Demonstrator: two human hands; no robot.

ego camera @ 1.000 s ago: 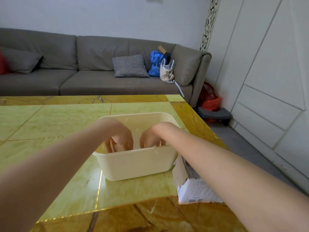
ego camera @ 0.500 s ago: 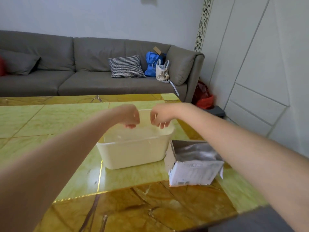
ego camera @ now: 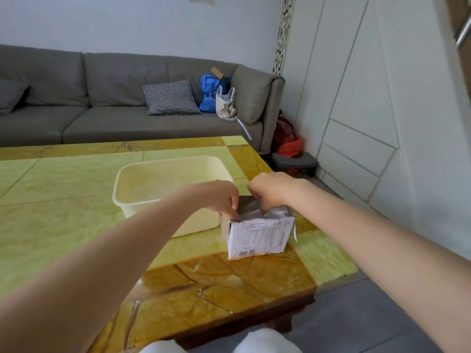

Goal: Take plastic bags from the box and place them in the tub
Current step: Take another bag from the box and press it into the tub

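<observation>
A grey sofa [ego camera: 127, 98] lines the pale wall [ego camera: 153, 24] beside white cabinets [ego camera: 369, 110].

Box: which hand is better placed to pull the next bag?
Right. The right hand has its fingers reaching into the box opening; the left hand only pinches the box's near-left corner, steadying it.

A checked cushion [ego camera: 171, 97] and blue bag [ego camera: 209, 93] lie on the grey sofa [ego camera: 102, 98].

White cardboard box [ego camera: 258, 235], printed text on near face, silver-lined inside, top open, upright near table's right edge. Cream plastic tub [ego camera: 142, 200], rectangular, rounded corners, open top, just left and far of box, apparently touching it. Clear plastic bags [ego camera: 153, 186] faintly visible inside tub; count unclear.
</observation>
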